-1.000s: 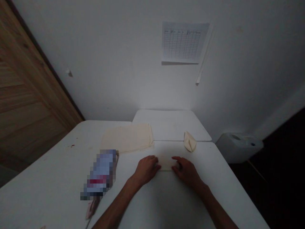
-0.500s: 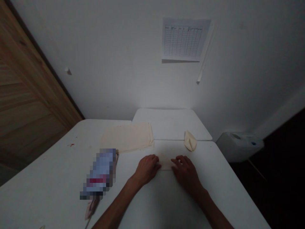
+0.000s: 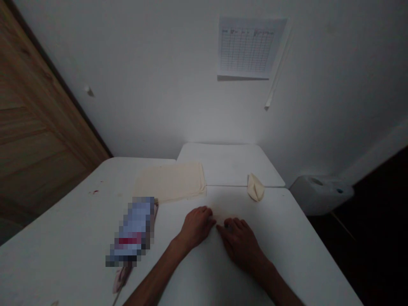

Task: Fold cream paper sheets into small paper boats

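My left hand (image 3: pixel 198 226) rests on the table with its fingers curled and closed at the left edge of a thin cream sheet (image 3: pixel 218 211). Only a faint patch of that sheet shows between the hands. Close by on the right, my right hand (image 3: pixel 241 241) bends its fingers and thumb together at the sheet's near right side. Most of the sheet is hidden under the fingers. Beyond the right hand lies a folded cream piece (image 3: pixel 255 188), pointed at the top with a crease down its middle. A stack of flat cream sheets (image 3: pixel 172 182) lies at the back left.
A blurred-out blue and red packet (image 3: pixel 134 229) lies left of my left forearm. The white table (image 3: pixel 73 225) carries small red specks. A wall stands behind it with a printed chart (image 3: pixel 247 49). A wooden door (image 3: pixel 41 127) is at left, a white container (image 3: pixel 321 195) at right.
My right hand has moved left towards my left hand, covering more of the sheet between them. My left hand stays nearly in place. The view has tilted slightly.
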The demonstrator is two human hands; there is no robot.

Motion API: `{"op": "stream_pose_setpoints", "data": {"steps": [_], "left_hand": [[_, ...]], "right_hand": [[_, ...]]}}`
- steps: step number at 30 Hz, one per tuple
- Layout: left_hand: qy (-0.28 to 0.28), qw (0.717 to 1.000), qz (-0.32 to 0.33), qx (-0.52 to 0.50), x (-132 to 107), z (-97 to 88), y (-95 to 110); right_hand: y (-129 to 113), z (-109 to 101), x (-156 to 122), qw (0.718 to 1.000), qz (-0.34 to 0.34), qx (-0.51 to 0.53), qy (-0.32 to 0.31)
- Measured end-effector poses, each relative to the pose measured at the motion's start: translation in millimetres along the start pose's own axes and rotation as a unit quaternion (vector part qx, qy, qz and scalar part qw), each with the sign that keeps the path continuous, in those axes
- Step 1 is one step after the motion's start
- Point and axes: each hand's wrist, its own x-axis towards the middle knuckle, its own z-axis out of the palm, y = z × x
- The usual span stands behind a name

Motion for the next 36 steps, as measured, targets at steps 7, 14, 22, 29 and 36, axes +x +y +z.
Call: {"op": "stream_pose_setpoints", "data": {"steps": [7,14,22,29,36], "left_hand": [[0.009,1.000,-0.006,-0.012,-4,-0.5,1],[0.021,1.000,-0.010,-0.007,-4,0.8,1],[0.017,1.000,-0.025,-0.006,-5,-1.8,5],[0.028,0.999,-0.023,-0.011,-8,-1.3,6],[0.025,0.998,-0.014,-0.054,-13,-12.2,4]], "right_hand": [[-2,1,-2,0.999,0.042,-0.005,-0.003],[8,-1,-19,0.996,0.082,-0.020,0.012],[21,-2,-34,0.991,0.120,-0.042,0.028],[45,6,-31,0.979,0.175,0.037,0.097],[55,-3,9,0.977,0.074,0.192,0.048]]}}
